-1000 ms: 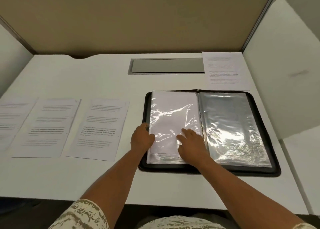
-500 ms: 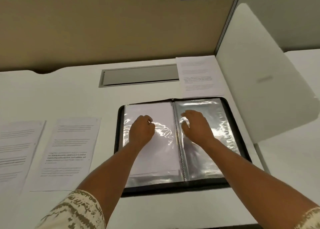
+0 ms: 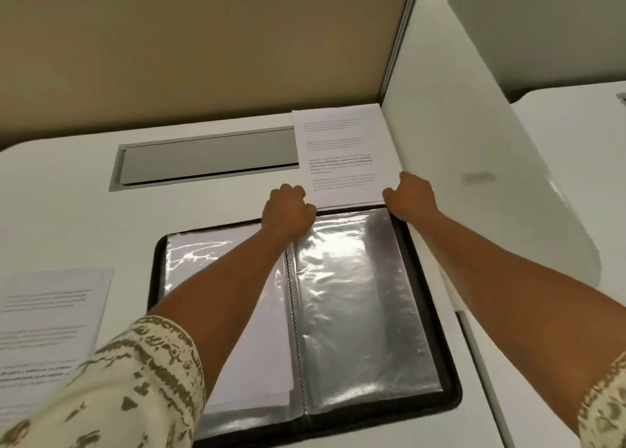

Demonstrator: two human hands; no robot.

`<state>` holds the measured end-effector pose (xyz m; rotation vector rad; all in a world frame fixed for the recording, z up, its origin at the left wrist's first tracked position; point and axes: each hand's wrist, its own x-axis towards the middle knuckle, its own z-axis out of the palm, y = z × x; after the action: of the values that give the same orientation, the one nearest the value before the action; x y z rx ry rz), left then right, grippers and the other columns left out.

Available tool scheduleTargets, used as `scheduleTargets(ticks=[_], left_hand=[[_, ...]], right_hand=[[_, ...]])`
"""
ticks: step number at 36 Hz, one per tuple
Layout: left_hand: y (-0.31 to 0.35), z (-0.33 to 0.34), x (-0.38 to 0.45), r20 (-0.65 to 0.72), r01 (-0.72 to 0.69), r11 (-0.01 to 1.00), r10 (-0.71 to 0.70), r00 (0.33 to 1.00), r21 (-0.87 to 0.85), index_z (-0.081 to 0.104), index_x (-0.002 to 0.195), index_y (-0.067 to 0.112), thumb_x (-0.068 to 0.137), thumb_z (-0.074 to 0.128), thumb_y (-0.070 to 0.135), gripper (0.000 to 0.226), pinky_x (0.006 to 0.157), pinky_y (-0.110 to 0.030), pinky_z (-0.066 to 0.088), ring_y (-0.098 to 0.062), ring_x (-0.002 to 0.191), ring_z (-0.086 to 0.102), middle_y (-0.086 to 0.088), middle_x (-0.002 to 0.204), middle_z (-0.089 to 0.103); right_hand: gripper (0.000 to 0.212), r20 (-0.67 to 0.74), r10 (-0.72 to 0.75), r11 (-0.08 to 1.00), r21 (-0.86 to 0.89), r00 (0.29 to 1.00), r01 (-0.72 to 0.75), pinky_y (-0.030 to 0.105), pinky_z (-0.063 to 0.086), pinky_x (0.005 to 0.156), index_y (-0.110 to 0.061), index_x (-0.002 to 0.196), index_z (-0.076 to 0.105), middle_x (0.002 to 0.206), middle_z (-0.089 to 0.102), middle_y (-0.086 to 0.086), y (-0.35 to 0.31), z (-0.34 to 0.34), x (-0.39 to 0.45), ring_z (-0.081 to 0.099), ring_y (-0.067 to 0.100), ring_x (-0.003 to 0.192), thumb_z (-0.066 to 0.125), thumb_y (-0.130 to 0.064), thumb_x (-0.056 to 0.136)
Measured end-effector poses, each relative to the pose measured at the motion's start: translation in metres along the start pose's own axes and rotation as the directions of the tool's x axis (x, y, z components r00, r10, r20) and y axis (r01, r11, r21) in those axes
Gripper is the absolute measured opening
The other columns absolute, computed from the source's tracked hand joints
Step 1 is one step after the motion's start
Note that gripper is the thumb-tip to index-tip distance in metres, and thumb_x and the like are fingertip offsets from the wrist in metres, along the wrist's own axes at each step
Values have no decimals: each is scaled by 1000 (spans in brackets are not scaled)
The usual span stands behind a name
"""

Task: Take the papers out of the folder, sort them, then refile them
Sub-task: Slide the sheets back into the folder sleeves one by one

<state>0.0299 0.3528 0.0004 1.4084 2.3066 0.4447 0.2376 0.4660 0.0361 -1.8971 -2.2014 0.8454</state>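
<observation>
1. Your left hand [image 3: 290, 212] and right hand [image 3: 409, 197] grip the two near corners of a white printed paper sheet [image 3: 342, 156] on the white desk [image 3: 67, 217].
2. That sheet lies just beyond the open black display folder with clear plastic sleeves [image 3: 355, 298].
3. Another white printed sheet [image 3: 47, 329] lies left of the folder.
4. A grey recessed cable tray [image 3: 206, 158] sits behind.

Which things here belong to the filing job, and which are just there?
Job: folder, open on the desk; sheet beyond it, gripped at its near corners by left hand and right hand; sheet at left; paper in the left sleeve.

Just there: desk slot, divider, back panel.
</observation>
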Motion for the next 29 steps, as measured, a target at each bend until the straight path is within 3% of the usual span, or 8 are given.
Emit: scheduleTargets(ticks=[4,8,12,17,21,25,27,29], left_hand=[[6,11,23,24,117,993,-116,993,-29,54,132,6,95,54,33,46,93,-42,46,-35,118,51,-17,128,51],[12,19,41,43,264,947,-261,964,-185,46,137,5,96,55,34,51,94,-37,42,-35,121,49,-17,134,44],[11,24,53,18,335,897,-345,938,-289,45,138,6,95,56,33,53,86,-31,38,-33,120,51,-16,136,42],[9,29,56,-10,298,900,-317,948,-318,50,131,4,94,58,30,46,82,-29,39,-30,111,55,-14,129,48],[7,30,59,-2,333,850,-366,931,-408,50,133,4,94,60,28,47,83,-29,43,-25,108,58,-9,127,58],[9,28,62,52,402,753,-442,896,-522,51,137,8,94,60,31,49,93,-27,42,-22,118,55,-6,133,58],[11,26,62,59,407,738,-449,892,-538,52,136,10,94,60,32,47,90,-24,39,-18,114,54,-4,133,58],[13,24,59,44,397,740,-447,894,-543,54,135,12,94,59,31,45,88,-24,38,-17,112,54,-3,133,58]], right_hand=[[27,28,99,994,46,995,-100,31,47,72,8,109,61,106,67,19,5,-1,29,54,24,82,53,-13,94],[11,38,138,987,78,990,-140,27,43,65,-3,96,58,94,58,10,7,7,53,52,22,81,54,-13,94],[11,31,109,989,95,994,-112,27,39,60,-6,88,50,85,54,4,2,19,70,52,23,82,55,-14,92],[29,38,138,979,148,990,-143,30,45,72,0,112,56,114,57,14,1,32,85,57,28,91,60,-19,90],[12,29,170,947,270,985,-172,23,37,56,-10,84,50,80,48,-3,5,34,88,52,21,85,59,-14,90],[9,58,174,908,377,983,-183,29,52,73,-4,87,65,90,65,11,9,34,89,65,30,95,57,-8,89],[17,69,180,860,472,981,-191,27,51,84,-13,100,69,106,66,2,8,33,88,65,25,108,56,-9,90],[31,34,195,838,514,980,-185,24,47,88,-14,120,66,113,59,-5,5,28,84,59,15,107,51,-9,94]])
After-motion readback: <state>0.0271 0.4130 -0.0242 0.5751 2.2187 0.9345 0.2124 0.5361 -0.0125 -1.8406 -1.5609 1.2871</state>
